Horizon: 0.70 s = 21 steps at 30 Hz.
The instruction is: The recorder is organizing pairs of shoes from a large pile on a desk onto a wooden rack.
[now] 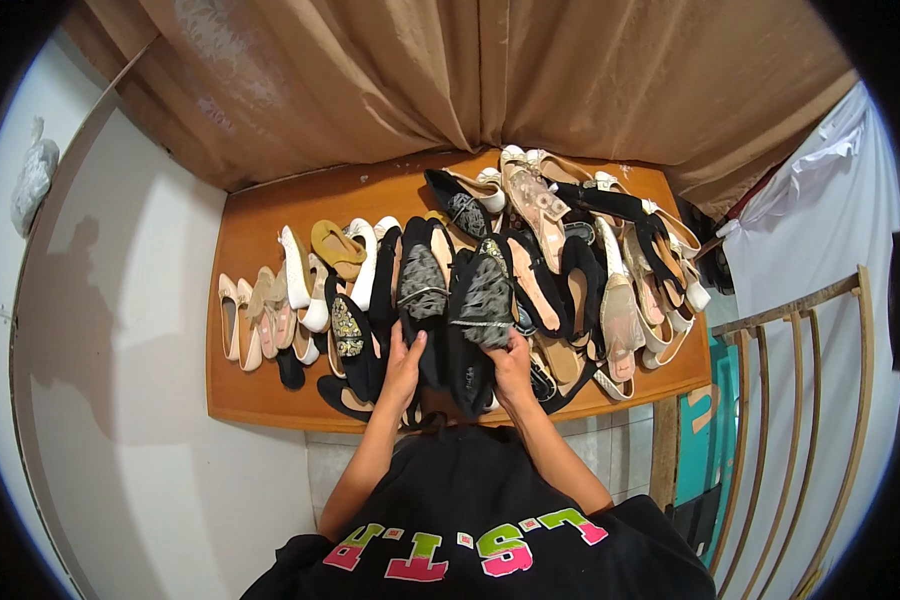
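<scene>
My left hand (401, 368) grips the toe end of a black flat shoe (423, 280) with a grey patterned toe. Close beside it, my right hand (512, 368) has its fingers closed on the toe of a similar black flat shoe (484, 298), which bears a pale trim line. Both shoes point toward me above a pile of shoes. Just left of my left hand lies a black shoe with a gold ornament (348, 328). A plain black shoe (470, 375) shows between my hands. A black shoe with a beige insole (534, 280) lies beyond my right hand.
The brown wooden table (260, 225) carries several white, beige, tan and black shoes. A tan pair (338, 250) lies left of centre, and white shoes (660, 345) crowd the right side. Brown curtains (390, 80) hang behind; a wooden rack (795, 400) stands at the right.
</scene>
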Each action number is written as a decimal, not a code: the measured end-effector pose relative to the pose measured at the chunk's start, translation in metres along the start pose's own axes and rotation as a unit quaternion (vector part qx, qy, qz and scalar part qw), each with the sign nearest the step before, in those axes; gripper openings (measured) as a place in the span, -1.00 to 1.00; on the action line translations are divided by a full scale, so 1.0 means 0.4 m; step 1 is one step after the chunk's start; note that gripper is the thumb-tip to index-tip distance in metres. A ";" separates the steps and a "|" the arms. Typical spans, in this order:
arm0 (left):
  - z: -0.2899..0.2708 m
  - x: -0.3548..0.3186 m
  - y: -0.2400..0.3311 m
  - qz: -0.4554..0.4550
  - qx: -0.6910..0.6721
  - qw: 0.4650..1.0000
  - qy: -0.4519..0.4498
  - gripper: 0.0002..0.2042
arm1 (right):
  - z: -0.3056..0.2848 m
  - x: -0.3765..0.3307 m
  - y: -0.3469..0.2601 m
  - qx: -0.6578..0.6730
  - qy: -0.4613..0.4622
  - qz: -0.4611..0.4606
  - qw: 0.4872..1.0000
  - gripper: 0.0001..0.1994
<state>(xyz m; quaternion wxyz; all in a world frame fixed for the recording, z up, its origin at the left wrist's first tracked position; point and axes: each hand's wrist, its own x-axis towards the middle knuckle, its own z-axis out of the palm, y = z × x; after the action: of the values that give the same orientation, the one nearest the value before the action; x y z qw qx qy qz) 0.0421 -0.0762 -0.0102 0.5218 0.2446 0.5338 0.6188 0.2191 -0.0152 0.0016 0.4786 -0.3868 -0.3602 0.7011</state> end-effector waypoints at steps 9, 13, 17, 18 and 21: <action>0.042 -0.022 -0.139 0.083 0.185 0.978 0.040 -0.51 | 0.025 0.028 -0.009 0.077 -0.191 0.125 0.971 -0.66; -0.018 -0.011 -0.129 -0.094 -0.075 0.992 0.039 -0.61 | 0.039 0.018 0.012 0.070 -0.168 0.204 0.962 -0.67; -0.037 -0.008 -0.085 -0.025 -0.184 0.983 0.014 -0.52 | 0.088 0.000 0.075 -0.003 -0.051 0.170 0.984 -0.70; -0.019 -0.009 -0.056 -0.034 -0.186 0.982 0.007 -0.52 | 0.091 -0.005 0.092 -0.005 -0.039 0.170 0.985 -0.70; -0.037 -0.011 -0.039 0.059 -0.079 0.994 -0.041 -0.55 | 0.108 -0.014 0.140 -0.117 0.090 0.065 0.987 -0.68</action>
<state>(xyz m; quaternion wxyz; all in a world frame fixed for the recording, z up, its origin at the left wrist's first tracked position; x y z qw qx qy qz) 0.0370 -0.0880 -0.0280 0.5233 0.2592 0.4459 0.6783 0.1600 -0.0424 -0.0273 0.4137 -0.5241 -0.3692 0.6464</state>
